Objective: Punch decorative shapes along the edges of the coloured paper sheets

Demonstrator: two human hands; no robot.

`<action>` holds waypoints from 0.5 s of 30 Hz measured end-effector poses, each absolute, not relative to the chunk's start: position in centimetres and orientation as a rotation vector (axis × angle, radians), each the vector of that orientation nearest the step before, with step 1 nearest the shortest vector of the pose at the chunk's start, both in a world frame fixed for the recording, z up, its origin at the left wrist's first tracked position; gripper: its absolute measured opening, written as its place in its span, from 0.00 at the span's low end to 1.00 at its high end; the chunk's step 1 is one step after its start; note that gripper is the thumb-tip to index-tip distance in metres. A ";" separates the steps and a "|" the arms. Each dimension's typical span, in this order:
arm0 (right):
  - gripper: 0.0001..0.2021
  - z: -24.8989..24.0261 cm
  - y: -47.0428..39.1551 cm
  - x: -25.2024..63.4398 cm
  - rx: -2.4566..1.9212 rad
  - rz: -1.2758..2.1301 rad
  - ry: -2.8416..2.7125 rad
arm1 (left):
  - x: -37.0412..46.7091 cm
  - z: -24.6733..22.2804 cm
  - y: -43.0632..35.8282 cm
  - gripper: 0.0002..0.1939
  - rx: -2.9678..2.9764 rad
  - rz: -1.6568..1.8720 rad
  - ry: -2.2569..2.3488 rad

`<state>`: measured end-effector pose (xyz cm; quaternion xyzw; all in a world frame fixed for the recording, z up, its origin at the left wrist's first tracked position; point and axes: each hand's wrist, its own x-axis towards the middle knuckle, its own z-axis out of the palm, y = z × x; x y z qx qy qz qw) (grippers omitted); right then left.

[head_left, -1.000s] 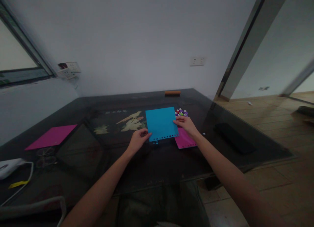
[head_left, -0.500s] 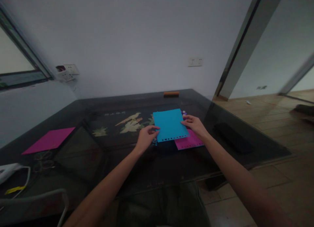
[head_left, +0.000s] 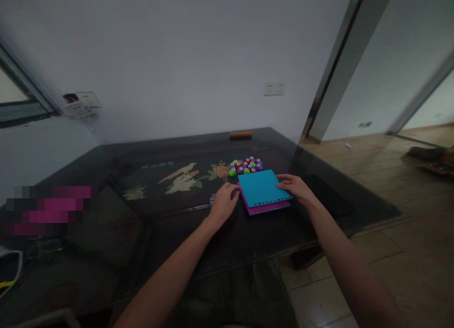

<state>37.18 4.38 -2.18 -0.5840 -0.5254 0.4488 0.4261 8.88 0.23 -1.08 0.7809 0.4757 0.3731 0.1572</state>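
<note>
A blue sheet [head_left: 262, 187] with a row of holes along its near edge lies over a pink sheet [head_left: 268, 208], whose left and near edges show. At the left edge of the sheets, my left hand [head_left: 226, 201] has its fingers curled together; what they grip, if anything, is hidden. My right hand [head_left: 295, 187] pinches the right edge of the blue sheet. Several red, green and purple pieces with eye-like dots [head_left: 246, 166] stand just behind the sheets. Small coloured bits [head_left: 212, 198] lie beside my left hand.
The dark glossy table [head_left: 191, 238] carries an orange-brown roll [head_left: 240, 135] at its back edge and a long black object [head_left: 328, 195] on the right. Another pink sheet [head_left: 58, 207], pixelated, is at the far left, near a white cable [head_left: 19, 266].
The blue sheet has moved right and down over the pink sheet, uncovering the dotted pieces behind. Both hands moved along with it, and the view has shifted slightly.
</note>
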 end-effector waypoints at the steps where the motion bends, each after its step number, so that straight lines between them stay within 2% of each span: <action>1: 0.23 -2.2 4.4 37.2 -1.470 1.113 -1.317 | 8.7 -1.3 0.1 0.12 2.273 1.052 1.349; 15: 0.19 -2.6 4.9 37.1 -1.561 1.003 -1.415 | 10.1 -2.7 -0.5 0.16 2.443 0.792 1.352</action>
